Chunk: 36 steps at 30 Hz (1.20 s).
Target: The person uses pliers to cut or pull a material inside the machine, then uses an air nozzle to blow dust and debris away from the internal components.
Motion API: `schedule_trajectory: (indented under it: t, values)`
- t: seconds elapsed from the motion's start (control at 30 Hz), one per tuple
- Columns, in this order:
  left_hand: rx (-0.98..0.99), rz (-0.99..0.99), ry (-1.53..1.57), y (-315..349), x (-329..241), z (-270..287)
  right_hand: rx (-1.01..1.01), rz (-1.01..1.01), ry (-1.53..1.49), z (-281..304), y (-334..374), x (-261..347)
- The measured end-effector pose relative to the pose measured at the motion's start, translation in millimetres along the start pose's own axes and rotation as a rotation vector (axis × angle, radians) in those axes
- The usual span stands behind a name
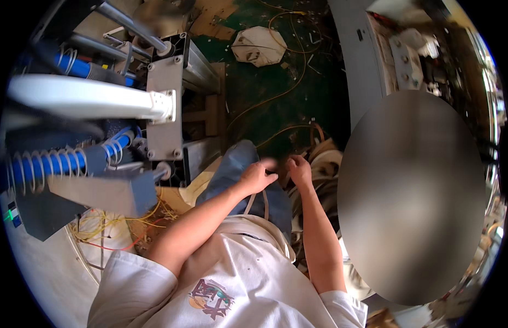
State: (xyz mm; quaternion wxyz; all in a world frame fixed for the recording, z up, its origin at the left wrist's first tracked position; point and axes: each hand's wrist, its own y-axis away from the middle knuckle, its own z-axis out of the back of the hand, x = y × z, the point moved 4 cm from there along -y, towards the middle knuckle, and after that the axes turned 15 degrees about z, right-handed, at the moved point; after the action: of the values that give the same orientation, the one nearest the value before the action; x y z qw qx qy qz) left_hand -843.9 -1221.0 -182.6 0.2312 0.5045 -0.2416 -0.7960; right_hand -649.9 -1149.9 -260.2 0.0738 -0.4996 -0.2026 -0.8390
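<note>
My left hand (258, 176) and my right hand (300, 168) are close together in front of my body, above my knee in blue jeans (232, 169). Both have their fingers curled around a thin tan strip (256, 201) that hangs down in a loop below the left hand. The left fingertips are blurred. Under the right hand lies a heap of pale tan strips (326, 158). The exact grip of each hand on the strip is hard to make out.
A grey metal machine (165, 98) with blue coiled hoses (46, 164) and a white bar (84, 98) stands at my left. Yellow wires (101, 224) lie below it. The dark green floor (265, 93) holds a pale crumpled piece (258, 46) and cables. A blurred oval covers the right side.
</note>
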Motion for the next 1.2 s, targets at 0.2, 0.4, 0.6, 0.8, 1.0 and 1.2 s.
schedule_trajectory:
  t: [0.2, 0.4, 0.6, 0.8, 1.0, 1.2]
  values:
    - [0.163, 0.418, 0.296, -188, -52, 100, 0.042, -0.314, -0.319, 20, -211, 34]
    - [0.324, 0.583, 0.760, -420, -95, 208, 0.246, -0.386, -0.098, -29, -453, -39]
    - [0.562, 0.799, 1.313, -569, -88, 256, 0.563, -0.207, 0.530, -78, -744, -67]
    - [0.773, 0.794, 1.835, -626, -66, 273, 0.293, -0.368, 0.136, -183, -987, -144]
    - [0.821, 0.620, 2.098, -696, -71, 303, -0.007, -0.160, 0.361, -271, -1161, -239]
    - [0.719, 0.658, 2.125, -718, -92, 321, -0.088, -0.289, 0.004, -269, -1215, -158]
